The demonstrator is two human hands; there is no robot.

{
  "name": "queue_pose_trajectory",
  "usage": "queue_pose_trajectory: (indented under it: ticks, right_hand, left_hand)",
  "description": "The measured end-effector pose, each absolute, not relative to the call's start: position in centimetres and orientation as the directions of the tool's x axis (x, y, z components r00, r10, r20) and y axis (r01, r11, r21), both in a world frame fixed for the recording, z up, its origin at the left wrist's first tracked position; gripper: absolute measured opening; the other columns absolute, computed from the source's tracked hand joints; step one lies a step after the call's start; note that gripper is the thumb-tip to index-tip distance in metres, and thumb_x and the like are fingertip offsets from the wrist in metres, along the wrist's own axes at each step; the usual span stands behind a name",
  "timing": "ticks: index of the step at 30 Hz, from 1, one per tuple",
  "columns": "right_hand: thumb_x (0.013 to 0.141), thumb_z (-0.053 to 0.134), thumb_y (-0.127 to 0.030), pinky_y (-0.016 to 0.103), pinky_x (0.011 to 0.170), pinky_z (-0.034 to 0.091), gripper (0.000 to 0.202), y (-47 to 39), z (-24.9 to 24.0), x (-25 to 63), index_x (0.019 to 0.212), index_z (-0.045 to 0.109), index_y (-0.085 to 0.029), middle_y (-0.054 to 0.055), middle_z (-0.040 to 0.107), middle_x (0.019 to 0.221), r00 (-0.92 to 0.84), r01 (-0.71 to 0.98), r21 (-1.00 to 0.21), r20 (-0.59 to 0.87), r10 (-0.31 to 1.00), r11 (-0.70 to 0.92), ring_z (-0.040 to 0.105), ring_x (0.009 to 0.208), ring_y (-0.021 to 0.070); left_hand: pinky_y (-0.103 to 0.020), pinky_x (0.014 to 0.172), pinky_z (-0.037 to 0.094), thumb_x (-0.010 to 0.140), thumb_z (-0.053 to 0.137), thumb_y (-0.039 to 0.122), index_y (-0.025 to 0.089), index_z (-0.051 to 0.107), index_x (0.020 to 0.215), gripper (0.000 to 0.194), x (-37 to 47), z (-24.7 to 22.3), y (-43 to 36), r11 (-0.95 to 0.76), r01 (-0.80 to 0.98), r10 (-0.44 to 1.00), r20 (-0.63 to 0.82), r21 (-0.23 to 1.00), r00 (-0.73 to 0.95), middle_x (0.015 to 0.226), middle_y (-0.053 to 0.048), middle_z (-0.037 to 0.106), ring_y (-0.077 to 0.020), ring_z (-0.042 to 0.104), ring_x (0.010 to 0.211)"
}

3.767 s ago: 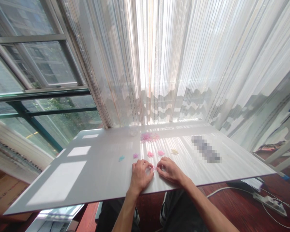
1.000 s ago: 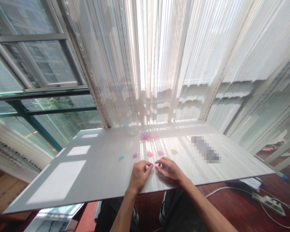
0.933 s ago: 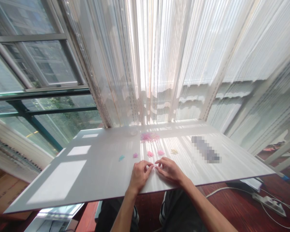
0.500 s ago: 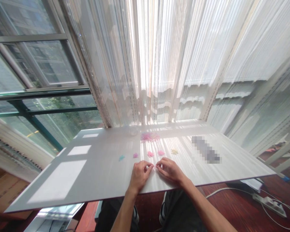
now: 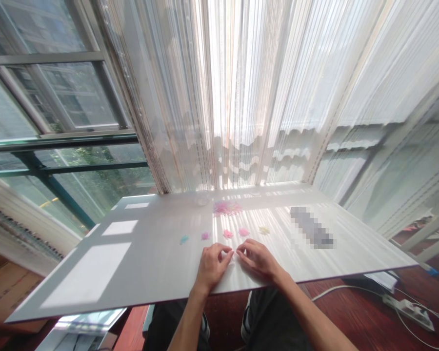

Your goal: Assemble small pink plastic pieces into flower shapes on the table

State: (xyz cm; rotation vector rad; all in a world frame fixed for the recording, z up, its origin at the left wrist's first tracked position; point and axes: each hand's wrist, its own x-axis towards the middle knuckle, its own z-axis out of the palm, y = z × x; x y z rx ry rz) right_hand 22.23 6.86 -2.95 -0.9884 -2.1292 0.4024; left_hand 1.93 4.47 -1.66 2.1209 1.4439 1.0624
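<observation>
Near the front edge of the white table (image 5: 142, 273), my left hand (image 5: 214, 264) and my right hand (image 5: 258, 259) meet with fingertips pinched almost together. Something small and pale pink shows between and just below the fingertips, too small to make out. Beyond my hands lies a row of small piles: blue (image 5: 184, 239), purple (image 5: 205, 236), coral pink (image 5: 228, 234), pink (image 5: 244, 232) and pale yellow (image 5: 264, 229). Behind the row is a larger mixed pile (image 5: 227, 208), mostly pink and purple.
A clear round container (image 5: 203, 199) stands left of the mixed pile. A blurred-out dark object (image 5: 311, 227) lies on the right of the table. Sheer curtains (image 5: 237, 97) hang behind it. A power strip (image 5: 408, 311) with cables is on the floor at right.
My fingertips have drawn slightly closer together, and the pale pink bit between them is less visible. The piles have not moved.
</observation>
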Motion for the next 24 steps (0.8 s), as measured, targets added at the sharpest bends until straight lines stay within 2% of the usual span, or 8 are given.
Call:
queue_pose_trajectory:
  ticks: [13,18,24]
  right_hand:
    - [0.093,0.058,-0.024,0.027,0.067,0.049,0.013,6.84,-2.84,22.2,0.09,0.071,-0.02,0.003,0.063,0.077,-0.432,0.52,-0.541,0.501,0.75,0.661,0.061,0.07,0.0159]
    - [0.092,0.06,-0.026,0.027,0.068,0.049,0.013,6.74,-2.84,22.29,0.095,0.071,-0.019,0.004,0.064,0.079,-0.432,0.516,-0.546,0.499,0.751,0.66,0.061,0.07,0.0156]
    - [0.092,0.061,-0.027,0.027,0.067,0.05,0.015,6.79,-2.95,22.26,0.102,0.071,-0.02,0.004,0.064,0.08,-0.434,0.506,-0.549,0.505,0.746,0.665,0.06,0.069,0.0149]
  left_hand:
    - [-0.035,0.081,0.05,0.091,0.062,0.037,0.021,0.072,0.086,0.019,1.88,-1.73,4.57,-0.416,0.619,0.899,0.402,0.666,0.173,0.086,-0.004,0.074,-0.0167,0.065,0.068]
    - [-0.035,0.081,0.05,0.091,0.061,0.035,0.021,0.072,0.086,0.018,1.9,-1.53,4.52,-0.408,0.616,0.904,0.391,0.674,0.171,0.085,-0.003,0.074,-0.0166,0.064,0.068]
    - [-0.035,0.079,0.051,0.094,0.056,0.04,0.021,0.072,0.084,0.027,1.94,-1.42,4.48,-0.407,0.621,0.905,0.386,0.67,0.177,0.084,-0.005,0.075,-0.0175,0.064,0.067]
